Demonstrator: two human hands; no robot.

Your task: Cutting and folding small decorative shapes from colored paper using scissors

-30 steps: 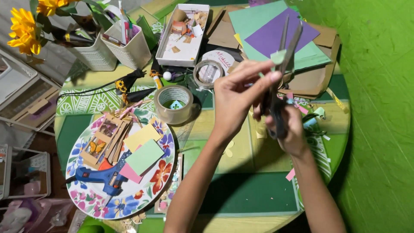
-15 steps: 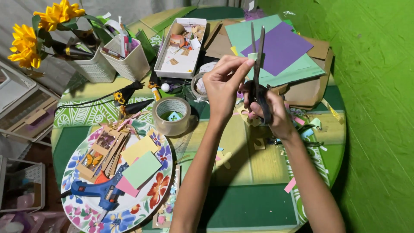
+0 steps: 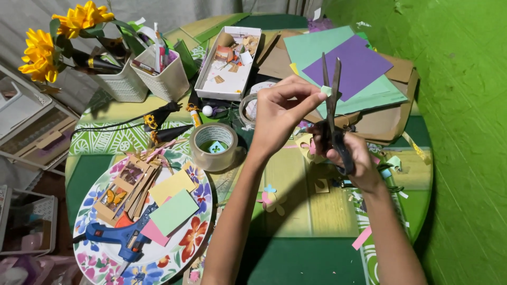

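Since this scrap of pale green paper point(image 3: 326, 91) is so tiny, I've got it pinched right at one edge between thumb and forefinger of my left hand point(image 3: 279, 117), held up in the air over the tabletop point(image 3: 317, 211), just at the blades of the scissors point(image 3: 332, 111). It weighs basically nothing and looks floppy, so I'd guess it'll bend or twist away from the blades unless I keep my fingers point(image 3: 311, 97) close to the cut line and the piece taut. Too hard a squeeze would probably crease it, honestly.

My right hand point(image 3: 351, 158) is wrapped around the black scissor handles, fingers closed through the loops, blades pointing up and slightly apart. Those are stiff and much heavier than the scrap, so that grip looks solid.

Below there's a roll of clear tape point(image 3: 214, 145) near my left forearm, a flowered plate point(image 3: 95, 253) with a blue glue gun point(image 3: 116, 237) and coloured cards, and purple and mint sheets point(image 3: 359, 66) further back.
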